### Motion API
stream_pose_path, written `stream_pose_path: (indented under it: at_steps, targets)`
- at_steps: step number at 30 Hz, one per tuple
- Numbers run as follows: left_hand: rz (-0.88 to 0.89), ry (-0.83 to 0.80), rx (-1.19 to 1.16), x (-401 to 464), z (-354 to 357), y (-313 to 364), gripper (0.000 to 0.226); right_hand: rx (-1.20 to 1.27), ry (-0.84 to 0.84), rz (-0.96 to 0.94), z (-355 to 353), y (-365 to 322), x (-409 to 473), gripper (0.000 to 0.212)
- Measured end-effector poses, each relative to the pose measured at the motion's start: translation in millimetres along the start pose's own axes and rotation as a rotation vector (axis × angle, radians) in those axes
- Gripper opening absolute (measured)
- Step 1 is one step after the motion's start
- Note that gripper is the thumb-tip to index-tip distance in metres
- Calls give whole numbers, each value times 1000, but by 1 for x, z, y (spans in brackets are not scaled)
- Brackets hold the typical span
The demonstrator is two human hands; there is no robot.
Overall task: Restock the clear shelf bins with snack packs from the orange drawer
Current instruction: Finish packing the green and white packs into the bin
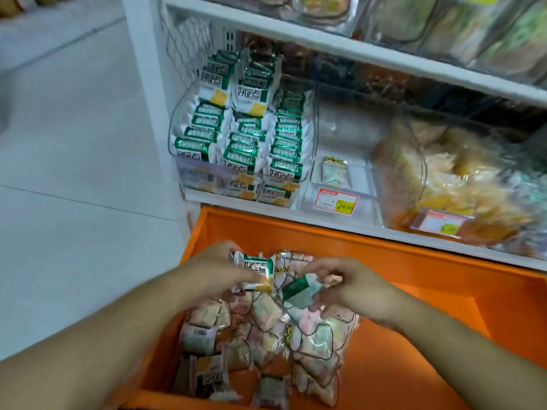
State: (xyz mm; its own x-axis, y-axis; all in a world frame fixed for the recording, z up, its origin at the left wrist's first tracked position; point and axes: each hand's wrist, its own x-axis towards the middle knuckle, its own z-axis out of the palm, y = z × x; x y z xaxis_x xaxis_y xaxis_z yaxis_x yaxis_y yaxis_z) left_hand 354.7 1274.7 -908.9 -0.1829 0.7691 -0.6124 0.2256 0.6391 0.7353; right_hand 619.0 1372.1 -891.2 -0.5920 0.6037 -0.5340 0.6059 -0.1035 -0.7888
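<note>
Both forearms reach over the orange drawer. The left hand grips a green-and-white snack pack; the right hand, blurred, seemingly pinches another green pack above the heaped packs.

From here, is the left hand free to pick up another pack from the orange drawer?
Probably not cleanly: the left hand already grips a green-and-white snack pack over the orange drawer. Loose packs lie uncovered directly beneath it, so nothing else blocks the way.
</note>
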Motion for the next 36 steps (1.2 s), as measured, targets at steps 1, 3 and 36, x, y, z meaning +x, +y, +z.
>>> stream_pose_path:
  at_steps: [1,3,36]
  targets:
    - [16,0,-29,-8,-5,14,52,62,39,-64,-7,-14,-10,41]
    - [50,-3,-81,-28,-15,40,51,193,67,-181,-15,-35,-27,32]
    - [303,-210,-228,-60,-49,101,65,-201,432,-521,7,-113,-28,57]
